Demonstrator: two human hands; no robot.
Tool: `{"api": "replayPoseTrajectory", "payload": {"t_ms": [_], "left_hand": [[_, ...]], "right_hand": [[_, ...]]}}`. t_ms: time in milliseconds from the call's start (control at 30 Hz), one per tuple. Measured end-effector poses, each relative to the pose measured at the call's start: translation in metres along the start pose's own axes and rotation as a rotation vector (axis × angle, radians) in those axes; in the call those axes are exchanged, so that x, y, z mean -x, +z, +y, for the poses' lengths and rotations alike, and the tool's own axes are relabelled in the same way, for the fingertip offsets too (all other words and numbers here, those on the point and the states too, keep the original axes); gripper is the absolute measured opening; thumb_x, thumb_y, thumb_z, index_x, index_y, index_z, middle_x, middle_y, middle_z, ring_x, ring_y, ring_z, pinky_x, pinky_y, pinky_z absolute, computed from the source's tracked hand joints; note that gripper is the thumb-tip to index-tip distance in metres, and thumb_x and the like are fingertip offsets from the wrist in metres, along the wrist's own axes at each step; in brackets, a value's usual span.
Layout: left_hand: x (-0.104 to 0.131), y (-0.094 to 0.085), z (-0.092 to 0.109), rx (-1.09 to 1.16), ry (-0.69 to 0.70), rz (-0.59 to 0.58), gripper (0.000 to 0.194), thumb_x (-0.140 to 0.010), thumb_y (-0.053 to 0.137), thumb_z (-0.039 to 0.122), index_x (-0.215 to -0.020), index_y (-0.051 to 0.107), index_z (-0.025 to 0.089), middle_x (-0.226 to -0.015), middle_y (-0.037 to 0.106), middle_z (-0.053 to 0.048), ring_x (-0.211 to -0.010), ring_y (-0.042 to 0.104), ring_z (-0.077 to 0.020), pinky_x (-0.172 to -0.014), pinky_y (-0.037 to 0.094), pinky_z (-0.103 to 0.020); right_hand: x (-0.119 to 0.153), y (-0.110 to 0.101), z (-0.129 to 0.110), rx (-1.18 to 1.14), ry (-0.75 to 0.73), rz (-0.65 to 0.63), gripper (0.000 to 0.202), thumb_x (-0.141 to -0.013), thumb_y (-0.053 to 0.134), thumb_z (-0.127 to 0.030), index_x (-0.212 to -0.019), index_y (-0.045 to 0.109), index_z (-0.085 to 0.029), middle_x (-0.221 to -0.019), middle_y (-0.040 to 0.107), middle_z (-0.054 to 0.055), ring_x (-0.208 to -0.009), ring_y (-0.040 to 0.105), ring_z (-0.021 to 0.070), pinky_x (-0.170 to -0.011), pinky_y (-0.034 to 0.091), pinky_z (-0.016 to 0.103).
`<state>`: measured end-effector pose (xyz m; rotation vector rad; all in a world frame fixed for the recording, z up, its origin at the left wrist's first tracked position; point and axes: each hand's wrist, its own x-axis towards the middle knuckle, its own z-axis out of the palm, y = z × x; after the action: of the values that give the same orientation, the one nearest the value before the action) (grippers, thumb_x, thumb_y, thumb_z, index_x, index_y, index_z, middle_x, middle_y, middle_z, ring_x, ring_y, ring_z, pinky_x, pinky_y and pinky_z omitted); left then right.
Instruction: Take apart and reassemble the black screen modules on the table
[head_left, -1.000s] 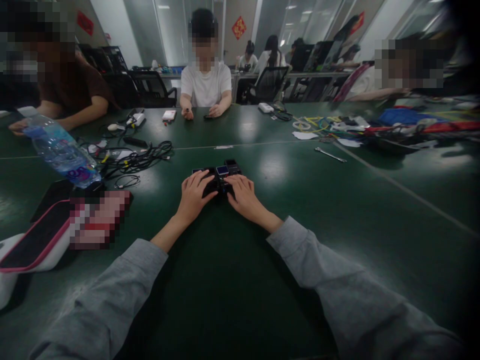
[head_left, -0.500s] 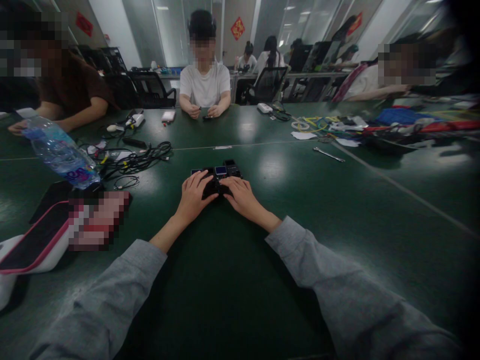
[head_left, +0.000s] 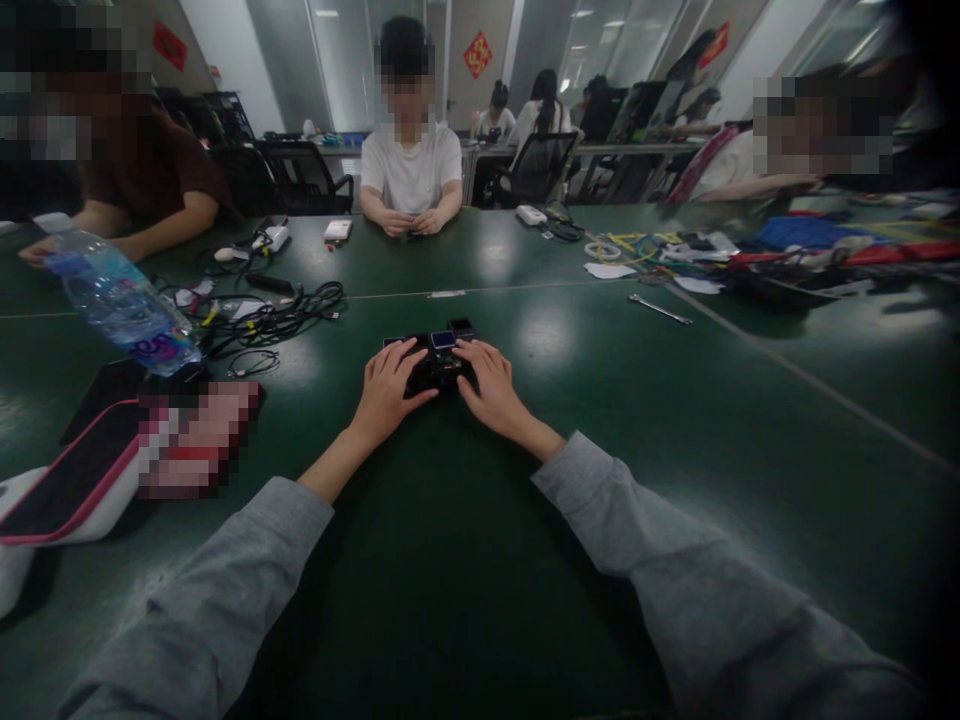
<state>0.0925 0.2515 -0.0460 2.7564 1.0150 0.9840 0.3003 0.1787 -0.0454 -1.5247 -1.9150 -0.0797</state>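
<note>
Small black boxy gadgets with little screens (head_left: 443, 340) sit bunched on the glossy dark-green worktop (head_left: 465, 560). Bare left hand (head_left: 386, 390) and bare right hand (head_left: 489, 388) arch over them, fingers loosely curved, can't tell if gripping. Looks partway imo: grouped, 1 further back, unclear what's left.

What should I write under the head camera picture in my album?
Left hand and right hand touch small black devices on the dark green table.
</note>
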Motion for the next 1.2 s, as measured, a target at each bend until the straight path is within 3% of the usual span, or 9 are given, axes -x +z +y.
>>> {"api": "replayPoseTrajectory", "payload": {"t_ms": [200,367,633,1033,1200], "left_hand": [[0.002,-0.005,-0.010,0.037,0.012,-0.024,0.077,-0.078,0.072,0.054,-0.144,0.041,0.029,-0.154,0.038,-0.011,-0.141,0.033,-0.0351,-0.112,0.032,-0.055],[0.006,-0.012,-0.024,0.074,-0.018,-0.064,0.079,-0.076,0.075,0.051,-0.145,0.038,0.036,-0.156,0.033,-0.010,-0.140,0.033,-0.0363,-0.109,0.034,-0.059],[0.007,-0.015,-0.029,0.062,-0.021,-0.103,0.058,-0.086,0.067,0.042,-0.140,0.045,0.039,-0.153,0.036,-0.007,-0.139,0.033,-0.0339,-0.108,0.036,-0.059],[0.003,-0.010,-0.032,0.024,-0.020,-0.079,0.053,-0.085,0.068,0.042,-0.136,0.050,0.038,-0.148,0.043,-0.006,-0.137,0.033,-0.0343,-0.105,0.038,-0.059],[0.003,-0.011,-0.030,0.004,-0.020,-0.090,0.052,-0.087,0.066,0.041,-0.136,0.049,0.036,-0.149,0.043,-0.007,-0.137,0.034,-0.0332,-0.106,0.038,-0.057]], "right_hand": [[0.001,0.001,-0.001,0.067,-0.042,-0.019,0.042,-0.093,0.046,-0.027,-0.135,0.046,-0.023,-0.149,0.043,0.007,-0.142,0.029,0.0283,-0.109,0.030,0.051],[0.002,0.000,-0.002,0.087,-0.051,-0.062,0.042,-0.093,0.048,-0.025,-0.135,0.047,-0.023,-0.147,0.045,0.007,-0.140,0.031,0.0294,-0.109,0.030,0.053],[0.001,-0.001,-0.004,0.121,-0.064,-0.094,0.040,-0.095,0.045,-0.022,-0.135,0.046,-0.022,-0.149,0.044,0.008,-0.140,0.032,0.0285,-0.111,0.028,0.051],[-0.002,-0.003,-0.004,0.125,-0.059,-0.117,0.037,-0.097,0.044,-0.023,-0.135,0.048,-0.022,-0.149,0.045,0.006,-0.140,0.034,0.0262,-0.111,0.027,0.049],[-0.001,-0.002,-0.004,0.090,-0.051,-0.098,0.043,-0.098,0.045,-0.027,-0.140,0.042,-0.021,-0.148,0.046,0.007,-0.140,0.034,0.0255,-0.111,0.027,0.049]]}}
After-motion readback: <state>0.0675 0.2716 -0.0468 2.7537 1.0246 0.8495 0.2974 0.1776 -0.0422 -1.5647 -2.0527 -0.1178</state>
